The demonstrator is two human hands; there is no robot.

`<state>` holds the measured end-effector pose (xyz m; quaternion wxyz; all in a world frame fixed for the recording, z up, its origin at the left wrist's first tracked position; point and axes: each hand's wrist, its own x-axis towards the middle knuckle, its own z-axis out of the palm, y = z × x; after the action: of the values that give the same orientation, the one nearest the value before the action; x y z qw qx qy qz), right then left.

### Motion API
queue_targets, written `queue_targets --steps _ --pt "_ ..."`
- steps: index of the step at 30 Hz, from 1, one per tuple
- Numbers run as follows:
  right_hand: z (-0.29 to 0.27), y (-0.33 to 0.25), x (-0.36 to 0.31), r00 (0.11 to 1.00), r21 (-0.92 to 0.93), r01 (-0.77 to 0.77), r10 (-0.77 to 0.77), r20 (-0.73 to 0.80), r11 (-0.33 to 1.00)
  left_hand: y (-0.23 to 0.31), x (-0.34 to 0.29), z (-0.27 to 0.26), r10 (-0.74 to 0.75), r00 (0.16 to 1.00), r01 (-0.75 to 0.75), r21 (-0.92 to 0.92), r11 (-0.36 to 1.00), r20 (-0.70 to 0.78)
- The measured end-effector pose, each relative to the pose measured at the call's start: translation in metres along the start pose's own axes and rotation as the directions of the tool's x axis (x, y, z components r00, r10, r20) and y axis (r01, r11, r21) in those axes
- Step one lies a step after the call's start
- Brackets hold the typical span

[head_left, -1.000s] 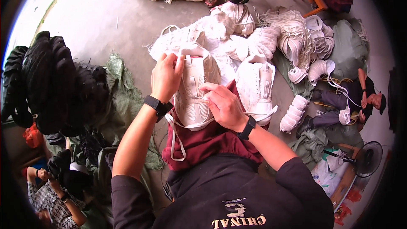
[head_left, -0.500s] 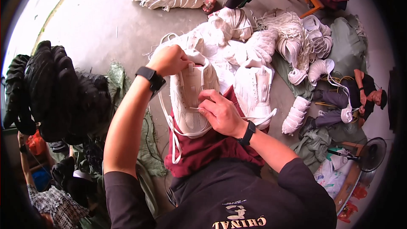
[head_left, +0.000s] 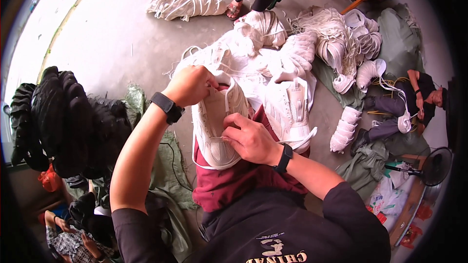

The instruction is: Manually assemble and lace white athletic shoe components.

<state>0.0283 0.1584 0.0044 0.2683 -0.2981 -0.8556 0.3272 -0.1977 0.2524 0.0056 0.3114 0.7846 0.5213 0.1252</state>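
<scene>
A white sneaker upper (head_left: 213, 152) rests over my maroon-clad lap, its opening toward the far side. My left hand (head_left: 192, 86) is closed on the upper's far edge near the collar and tongue. Lower down, at the throat, my right hand (head_left: 252, 139) pinches a thin white shoelace, its end hidden by the fingers. To the right lies a second white sneaker upper (head_left: 287, 109) with lace in its eyelets and a loose lace by its toe. Dark bands circle both my wrists.
White uppers (head_left: 297, 51) and bundled laces (head_left: 319, 24) are heaped ahead. Black stacked uppers (head_left: 56, 122) stand left. Tied white bundles (head_left: 187, 6) lie far off near a person's foot (head_left: 234, 9). Another person (head_left: 414, 97) sits right, near a fan (head_left: 435, 166); a third person (head_left: 73, 243) is lower left.
The lace that hung over my left thigh no longer shows there. Both hands keep their places on the upper. The view has shifted slightly, and the person at lower left has moved their arms.
</scene>
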Motion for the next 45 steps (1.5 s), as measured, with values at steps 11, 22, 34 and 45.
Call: queue_targets --steps 11,22,34,45 --pt "-0.013 0.021 0.018 0.999 0.005 -0.009 0.009 -0.051 1.000 -0.002 0.036 0.010 -0.130 0.979 0.135 0.019 0.991 -0.157" --pt "-0.016 0.027 0.018 0.996 0.063 -0.035 0.040 -0.081 0.997 -0.006 0.034 0.026 -0.190 0.937 0.123 -0.233 0.965 -0.293" --pt "-0.029 0.019 0.000 0.995 -0.015 -0.007 0.005 -0.103 1.000 0.043 0.008 -0.001 -0.100 0.965 0.077 -0.105 0.991 -0.241" --pt "-0.016 0.006 -0.018 0.997 0.038 -0.007 0.010 -0.079 0.999 0.037 -0.014 0.028 0.026 0.949 -0.037 -0.028 0.999 -0.315"
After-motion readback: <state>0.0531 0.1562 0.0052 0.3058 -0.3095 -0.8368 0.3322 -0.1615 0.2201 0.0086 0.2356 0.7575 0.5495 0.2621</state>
